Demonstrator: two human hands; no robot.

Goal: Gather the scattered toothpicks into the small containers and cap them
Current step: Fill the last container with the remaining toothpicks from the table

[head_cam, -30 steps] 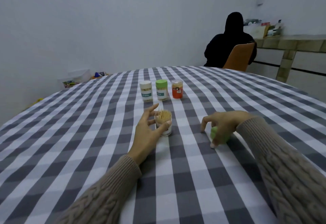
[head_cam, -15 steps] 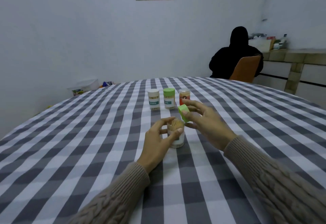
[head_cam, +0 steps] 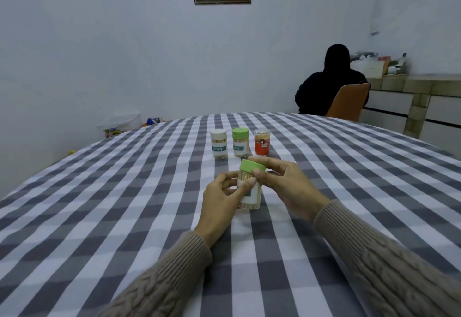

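Jar [head_cam: 250,195] gripped by left hand [head_cam: 220,200], right hand [head_cam: 284,184] pinching green cap [head_cam: 252,166] on its mouth; recommend seating cap level, then pressing fully home.

1. Your left hand [head_cam: 220,198] sits at 11 o'clock of the right, fingers curled inward, thumb up.
2. Your right hand [head_cam: 287,187] pinches with thumb and forefinger; both sleeved forearms converge from 6 o'clock.
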